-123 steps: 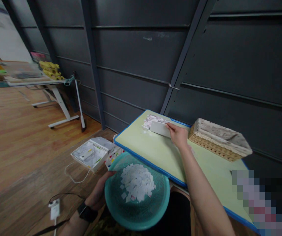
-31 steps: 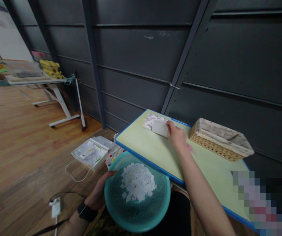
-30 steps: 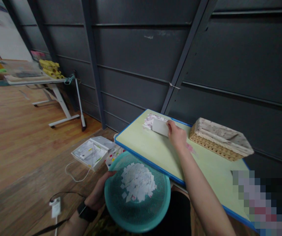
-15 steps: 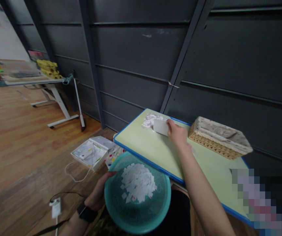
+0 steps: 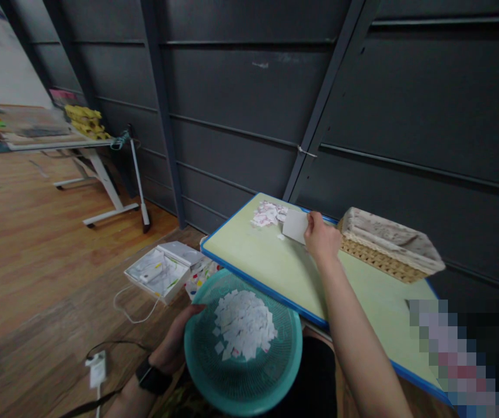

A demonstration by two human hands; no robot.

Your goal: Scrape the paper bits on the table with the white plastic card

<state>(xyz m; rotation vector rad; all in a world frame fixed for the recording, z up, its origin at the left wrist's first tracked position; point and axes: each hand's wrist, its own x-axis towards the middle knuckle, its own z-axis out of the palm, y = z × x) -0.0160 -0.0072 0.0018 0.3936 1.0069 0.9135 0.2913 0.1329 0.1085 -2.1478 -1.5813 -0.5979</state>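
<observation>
Worktop (image 5: 249, 249), pale yellow-green with a blue rim, taken as the landmark. Dark panelled wall (image 5: 241, 87) rises behind it.

Right hand (image 5: 322, 237): over the worktop's far half, fingers closed on the right end of a white card (image 5: 293, 226). Card stands tilted on a long edge, just right of a loose pile of paper scraps (image 5: 267, 213) at the worktop's far left corner. A small stray scrap lies by the card's lower left corner. Whether the lower edge meets the surface, cannot tell.

Left hand (image 5: 174, 341): in front of the worktop's near edge, thumb over the rim of a teal colander (image 5: 249, 397), gripping its left side; the other fingers are hidden. Dark watch (image 5: 154, 376) on that wrist. Colander sits above the lap, close against the worktop's near edge; contact unclear. Heap of white paper pieces (image 5: 245, 324) inside, a few with pink marks.

Cloth-lined wicker basket (image 5: 378, 257) along the worktop's far edge, right of the right hand. White box (image 5: 175, 285), lid open, on the floor left of the worktop.
</observation>
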